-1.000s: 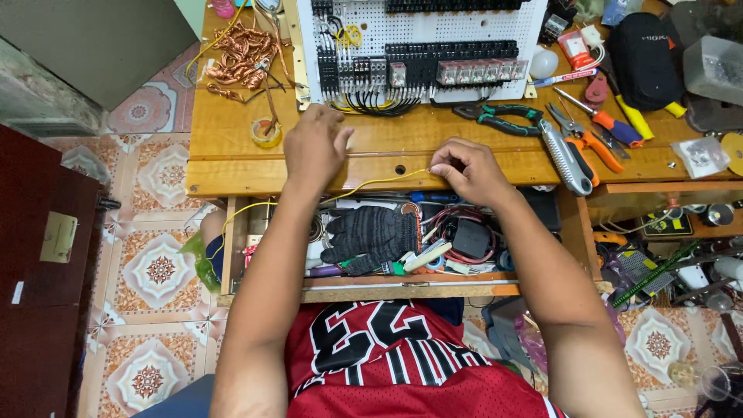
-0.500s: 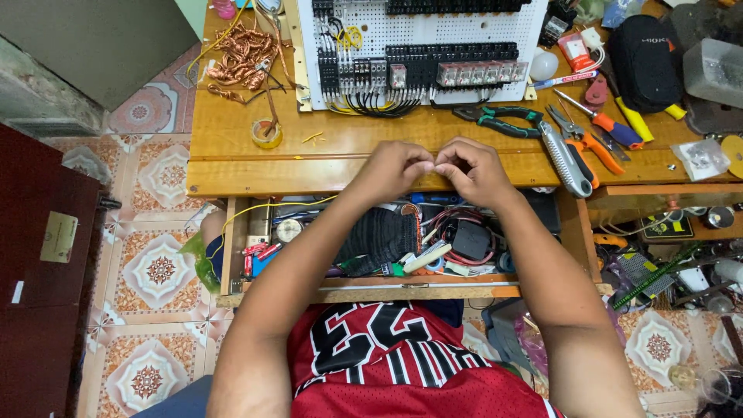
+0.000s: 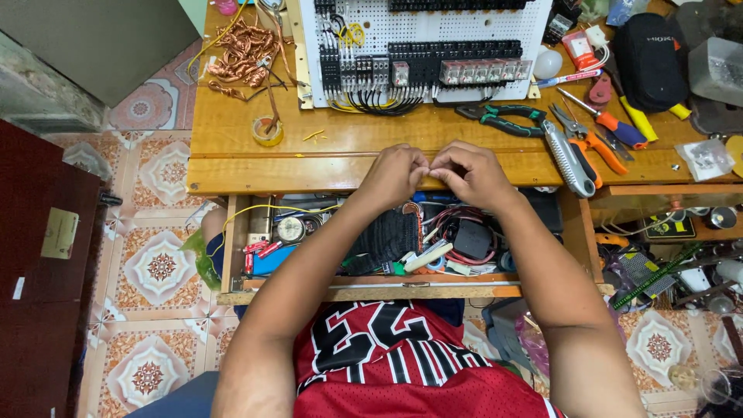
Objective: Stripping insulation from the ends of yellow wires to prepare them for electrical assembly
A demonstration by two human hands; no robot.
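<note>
While fingertips meet, left hand, right hand, thin yellow wire trailing

Two hands at the bench edge: left hand; right hand; one white perforated panel; one tape roll; one black glove; one green-handled pliers; one orange-handled pliers; one open drawer.

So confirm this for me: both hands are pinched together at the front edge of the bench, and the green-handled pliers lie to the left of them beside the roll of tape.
Wrong on one point. The head view shows the green-handled pliers to the right of the hands, next to the other hand tools. Both hands, left hand and right hand, are indeed pinched together at the bench's front edge; the roll of tape sits to their left.
</note>
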